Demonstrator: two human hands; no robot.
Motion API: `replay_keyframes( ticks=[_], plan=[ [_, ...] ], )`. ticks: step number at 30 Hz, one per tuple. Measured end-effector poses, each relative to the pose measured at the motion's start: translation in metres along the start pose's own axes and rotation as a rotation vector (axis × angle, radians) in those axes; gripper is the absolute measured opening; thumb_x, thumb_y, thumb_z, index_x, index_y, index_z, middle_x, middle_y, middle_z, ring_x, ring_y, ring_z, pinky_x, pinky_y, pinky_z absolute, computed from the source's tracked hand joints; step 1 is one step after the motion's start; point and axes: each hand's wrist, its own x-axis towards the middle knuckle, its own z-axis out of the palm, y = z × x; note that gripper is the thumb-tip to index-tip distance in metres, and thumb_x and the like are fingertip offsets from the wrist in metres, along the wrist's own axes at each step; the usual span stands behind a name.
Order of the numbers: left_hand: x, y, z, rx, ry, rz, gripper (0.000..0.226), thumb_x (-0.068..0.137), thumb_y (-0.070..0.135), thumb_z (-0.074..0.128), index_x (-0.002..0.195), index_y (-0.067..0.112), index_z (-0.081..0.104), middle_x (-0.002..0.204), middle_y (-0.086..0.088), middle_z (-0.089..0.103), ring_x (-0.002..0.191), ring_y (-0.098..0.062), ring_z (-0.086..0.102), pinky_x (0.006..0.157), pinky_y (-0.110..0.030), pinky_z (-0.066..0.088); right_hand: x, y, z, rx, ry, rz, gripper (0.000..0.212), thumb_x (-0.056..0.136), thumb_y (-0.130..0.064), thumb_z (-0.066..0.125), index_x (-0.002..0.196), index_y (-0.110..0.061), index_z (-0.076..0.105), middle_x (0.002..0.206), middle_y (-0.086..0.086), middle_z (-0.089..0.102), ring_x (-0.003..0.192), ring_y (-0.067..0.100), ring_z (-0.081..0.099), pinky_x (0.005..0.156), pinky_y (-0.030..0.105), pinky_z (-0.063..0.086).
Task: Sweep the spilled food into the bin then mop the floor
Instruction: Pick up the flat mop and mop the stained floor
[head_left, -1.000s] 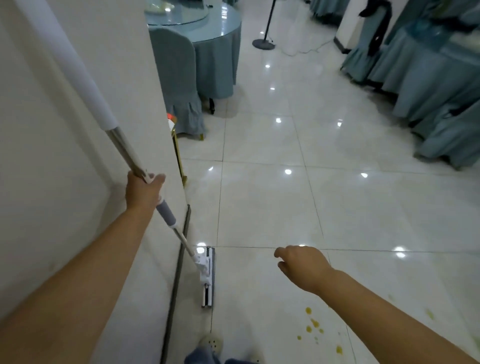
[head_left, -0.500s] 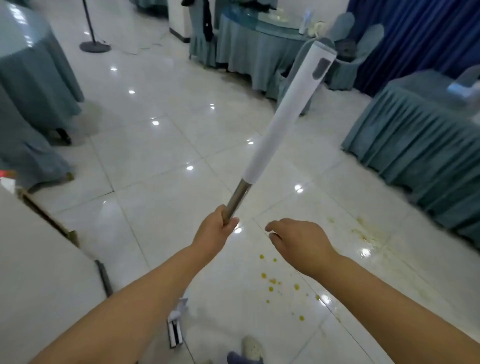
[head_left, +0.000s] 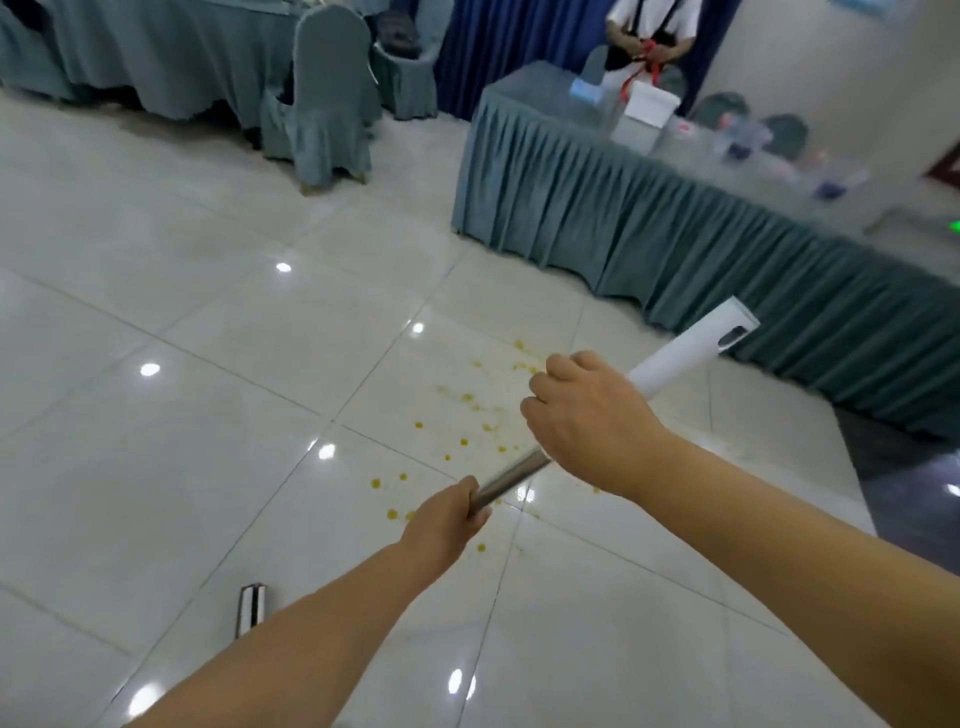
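Mop (head_left: 511, 475): long axis diagonal, flat head (head_left: 251, 609) low at lower left of frame, white grip end (head_left: 693, 353) right of centre. Spilled food (head_left: 464, 441): yellow specks on tiles mid-frame, up and right of head, beneath shaft. Left hand (head_left: 447, 522) wrapped round metal shaft, nearer head. Right hand (head_left: 587, 421) wrapped round shaft higher, where white grip begins. Next move likely needs head swung up-right toward specks. Skirted table (head_left: 675, 244) near, beyond spill.

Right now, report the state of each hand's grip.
Left hand: grip closed round the metal part of the mop handle.
Right hand: grip closed round the same mop handle, higher up.
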Motion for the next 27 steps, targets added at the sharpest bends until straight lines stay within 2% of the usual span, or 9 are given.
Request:
replay_keyframes(
  ticks=[2, 5, 8, 10, 13, 17, 20, 23, 27],
  plan=[
    [-0.001, 0.011, 0.019, -0.015, -0.054, 0.003, 0.021, 0.094, 0.031, 0.047, 0.078, 0.025, 0.035, 0.065, 0.01, 0.041, 0.068, -0.018, 0.048, 0.06, -0.027, 0.034, -0.017, 0.01, 0.006, -0.102, -0.31, -0.061, 0.002, 0.085, -0.02, 0.064, 0.086, -0.021, 0.063, 0.072, -0.002, 0.049, 0.074, 0.02, 0.047, 0.064, 0.032, 0.036],
    [0.0, 0.027, 0.048, 0.013, -0.1, 0.017, 0.032, 0.093, 0.03, 0.049, 0.069, 0.03, 0.028, 0.063, 0.01, 0.042, 0.068, -0.019, 0.05, 0.058, -0.027, 0.034, -0.044, 0.013, 0.019, -0.057, -0.652, -0.088, 0.017, 0.098, -0.033, 0.047, 0.103, -0.021, 0.058, 0.07, -0.001, 0.043, 0.065, 0.018, 0.047, 0.05, 0.028, 0.031],
    [0.0, 0.044, 0.081, 0.053, -0.144, 0.021, 0.031, 0.093, 0.03, 0.051, 0.07, 0.031, 0.03, 0.064, 0.011, 0.042, 0.067, -0.016, 0.048, 0.052, -0.024, 0.031, -0.072, 0.016, 0.05, 0.107, -0.788, 0.004, 0.047, 0.094, -0.057, 0.042, 0.073, -0.016, 0.054, 0.065, -0.003, 0.047, 0.054, 0.013, 0.044, 0.047, 0.025, 0.03],
    [0.0, 0.056, 0.107, 0.078, -0.184, 0.002, 0.032, 0.093, 0.03, 0.05, 0.069, 0.032, 0.029, 0.065, 0.01, 0.042, 0.062, -0.012, 0.045, 0.05, -0.018, 0.029, -0.095, 0.019, 0.073, 0.202, -0.886, 0.014, 0.047, 0.09, -0.058, 0.047, 0.066, -0.018, 0.049, 0.065, -0.006, 0.048, 0.055, 0.012, 0.046, 0.049, 0.025, 0.033],
    [-0.002, 0.076, 0.143, 0.08, -0.215, -0.058, 0.031, 0.093, 0.028, 0.051, 0.07, 0.031, 0.031, 0.067, 0.009, 0.043, 0.065, -0.012, 0.045, 0.052, -0.017, 0.029, -0.133, 0.023, 0.108, 0.277, -0.932, 0.006, 0.042, 0.091, -0.051, 0.05, 0.066, -0.018, 0.049, 0.061, -0.006, 0.045, 0.052, 0.012, 0.044, 0.048, 0.025, 0.032],
    [-0.003, 0.104, 0.189, 0.064, -0.191, -0.16, 0.01, 0.094, 0.02, 0.05, 0.09, 0.022, 0.041, 0.084, 0.007, 0.047, 0.082, -0.015, 0.05, 0.056, -0.016, 0.031, -0.179, 0.032, 0.153, 0.324, -0.906, 0.008, 0.041, 0.093, -0.045, 0.047, 0.062, -0.019, 0.048, 0.06, -0.006, 0.045, 0.051, 0.012, 0.043, 0.047, 0.025, 0.031],
    [0.003, 0.109, 0.228, -0.038, -0.08, -0.278, 0.023, 0.091, 0.012, 0.054, 0.113, 0.02, 0.052, 0.117, -0.002, 0.054, 0.1, -0.016, 0.053, 0.08, -0.019, 0.04, -0.198, 0.042, 0.187, 0.359, -0.91, 0.014, 0.04, 0.094, -0.043, 0.046, 0.062, -0.019, 0.048, 0.062, -0.006, 0.045, 0.053, 0.013, 0.044, 0.049, 0.025, 0.032],
    [0.018, 0.121, 0.256, -0.27, 0.129, -0.551, 0.034, 0.089, 0.006, 0.053, 0.123, 0.006, 0.053, 0.122, -0.012, 0.053, 0.091, -0.016, 0.051, 0.078, -0.023, 0.038, -0.208, 0.05, 0.223, 0.374, -0.879, -0.015, 0.037, 0.095, -0.04, 0.045, 0.063, -0.02, 0.047, 0.063, -0.006, 0.045, 0.055, 0.013, 0.043, 0.055, 0.025, 0.034],
    [0.046, 0.131, 0.278, -0.634, 0.381, -0.979, 0.036, 0.093, 0.013, 0.051, 0.125, -0.002, 0.046, 0.102, -0.014, 0.051, 0.089, -0.029, 0.052, 0.081, -0.032, 0.042, -0.211, 0.065, 0.269, 0.419, -0.877, -0.084, 0.029, 0.096, -0.032, 0.045, 0.071, -0.018, 0.05, 0.065, -0.005, 0.043, 0.054, 0.012, 0.04, 0.05, 0.025, 0.03]
  ],
)
